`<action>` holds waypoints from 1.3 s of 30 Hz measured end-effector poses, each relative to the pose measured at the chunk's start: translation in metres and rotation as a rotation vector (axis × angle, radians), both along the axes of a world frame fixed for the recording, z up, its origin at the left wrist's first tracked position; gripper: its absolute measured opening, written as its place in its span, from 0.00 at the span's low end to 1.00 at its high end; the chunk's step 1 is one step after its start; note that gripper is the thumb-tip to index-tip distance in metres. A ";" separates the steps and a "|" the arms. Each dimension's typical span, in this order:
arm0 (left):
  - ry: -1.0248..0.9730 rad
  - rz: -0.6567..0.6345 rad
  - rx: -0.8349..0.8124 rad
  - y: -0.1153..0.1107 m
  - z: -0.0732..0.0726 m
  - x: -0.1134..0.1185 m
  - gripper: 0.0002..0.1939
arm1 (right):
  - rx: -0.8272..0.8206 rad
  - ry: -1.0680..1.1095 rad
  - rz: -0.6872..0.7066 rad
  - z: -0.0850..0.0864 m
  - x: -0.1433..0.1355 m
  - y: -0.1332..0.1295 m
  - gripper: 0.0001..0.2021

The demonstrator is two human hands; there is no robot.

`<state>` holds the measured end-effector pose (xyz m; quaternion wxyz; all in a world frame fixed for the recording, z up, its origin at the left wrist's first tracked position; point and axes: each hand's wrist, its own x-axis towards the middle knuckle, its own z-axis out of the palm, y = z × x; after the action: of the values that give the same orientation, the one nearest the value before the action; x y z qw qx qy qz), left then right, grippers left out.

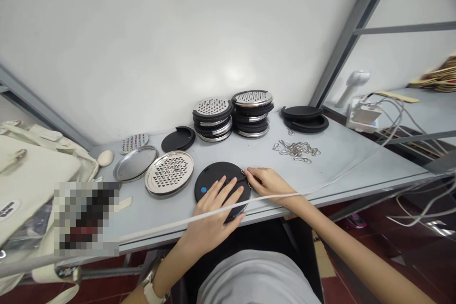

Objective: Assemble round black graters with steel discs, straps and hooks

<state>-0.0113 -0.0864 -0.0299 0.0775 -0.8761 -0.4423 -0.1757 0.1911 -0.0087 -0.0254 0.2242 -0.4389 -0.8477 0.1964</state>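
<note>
A round black disc with a blue dot [213, 175] lies flat near the table's front edge. My left hand [215, 209] rests on it, palm down with the fingers spread. At the disc's right rim, my right hand [267, 183] pinches a small metal clip [243, 172], partly hidden by the fingertips. Left of the disc lies a round metal grater plate [170, 172], beside a plain metal plate [136, 163]. Several loose metal clips [299, 148] form a pile to the right, beyond my right hand.
Two stacks of graters [213, 118] [252, 113] stand near the wall, with black round holders [305, 118] [178, 139] on either side. A white cable [213, 210] crosses over both arms. A pale bag [35, 166] is at left; a scanner [354, 86] at right.
</note>
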 end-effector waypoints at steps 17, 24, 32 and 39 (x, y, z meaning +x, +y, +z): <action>0.003 -0.005 0.002 0.000 0.000 0.000 0.27 | -0.029 -0.009 -0.009 0.001 -0.001 0.000 0.18; 0.006 -0.003 -0.006 0.000 -0.001 0.000 0.27 | -0.021 -0.001 -0.004 -0.001 0.000 0.001 0.17; -0.015 -0.011 -0.026 0.000 0.000 0.000 0.27 | -0.022 -0.008 -0.016 -0.001 0.000 0.000 0.16; -0.033 -0.019 -0.015 0.001 0.000 0.000 0.27 | -0.010 -0.004 -0.015 0.000 0.000 0.000 0.14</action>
<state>-0.0109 -0.0857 -0.0296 0.0619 -0.8778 -0.4366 -0.1873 0.1913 -0.0088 -0.0259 0.2218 -0.4466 -0.8439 0.1979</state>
